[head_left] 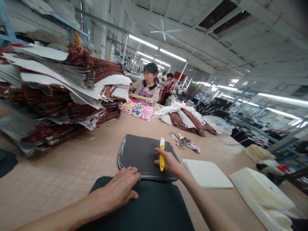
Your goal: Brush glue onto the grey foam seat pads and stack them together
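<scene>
A dark grey rounded panel (141, 150) with whitish smears along its edges lies flat on the table in front of me. Between the fingers and thumb of my right hand (169, 162) is a yellow-handled brush (162, 162), its pale end pointing up and away, over the right part of the panel. My left hand (126, 184) lies palm down, fingers stretched out, across the panel's near edge and a dark green fabric piece (154, 205). That fabric is spread closest to me and meets the panel's near edge.
Tall stacks of patterned fabric pieces (96, 73) rise at the left. White square sheets (207, 173) and a cut-open white plastic container (262, 189) are at the right. Fabric scraps (185, 142) and rolled bundles (190, 120) lie farther back. A co-worker (146, 89) sits across the table (101, 141).
</scene>
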`<action>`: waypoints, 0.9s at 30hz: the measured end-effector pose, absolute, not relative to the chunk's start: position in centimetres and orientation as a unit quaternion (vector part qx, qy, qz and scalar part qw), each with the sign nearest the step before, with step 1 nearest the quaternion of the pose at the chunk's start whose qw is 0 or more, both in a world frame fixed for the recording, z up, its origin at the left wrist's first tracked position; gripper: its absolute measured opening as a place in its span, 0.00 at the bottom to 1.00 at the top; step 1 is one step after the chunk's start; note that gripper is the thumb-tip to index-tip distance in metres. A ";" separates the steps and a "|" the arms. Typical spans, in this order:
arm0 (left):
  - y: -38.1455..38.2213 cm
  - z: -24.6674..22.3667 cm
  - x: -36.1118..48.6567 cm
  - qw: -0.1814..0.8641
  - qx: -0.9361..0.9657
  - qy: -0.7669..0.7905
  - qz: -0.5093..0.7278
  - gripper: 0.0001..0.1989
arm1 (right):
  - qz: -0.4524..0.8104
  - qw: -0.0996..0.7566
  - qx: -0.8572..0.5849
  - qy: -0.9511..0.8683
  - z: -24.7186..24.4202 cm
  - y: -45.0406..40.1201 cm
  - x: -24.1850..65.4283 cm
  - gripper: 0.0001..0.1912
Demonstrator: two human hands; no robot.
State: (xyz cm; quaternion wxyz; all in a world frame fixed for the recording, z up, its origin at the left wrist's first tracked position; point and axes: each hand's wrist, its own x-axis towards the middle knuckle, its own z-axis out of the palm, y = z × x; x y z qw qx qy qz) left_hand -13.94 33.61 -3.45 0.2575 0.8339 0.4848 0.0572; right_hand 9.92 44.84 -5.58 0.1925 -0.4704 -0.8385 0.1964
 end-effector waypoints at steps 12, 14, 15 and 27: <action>33.5 -1.7 -13.4 0.320 0.815 0.477 0.080 0.18 | 0.133 0.107 -0.470 -0.866 -5.3 44.9 9.3 0.28; 33.6 -2.3 -13.5 0.321 0.816 0.472 0.094 0.18 | 0.130 0.104 -0.472 -0.865 -5.2 44.9 9.3 0.27; 33.8 -2.7 -13.6 0.323 0.815 0.470 0.102 0.18 | 0.129 0.103 -0.473 -0.865 -5.2 45.0 9.3 0.27; 34.4 -4.9 -14.5 0.349 0.810 0.439 0.169 0.17 | 0.143 0.112 -0.476 -0.861 -5.4 45.1 9.5 0.26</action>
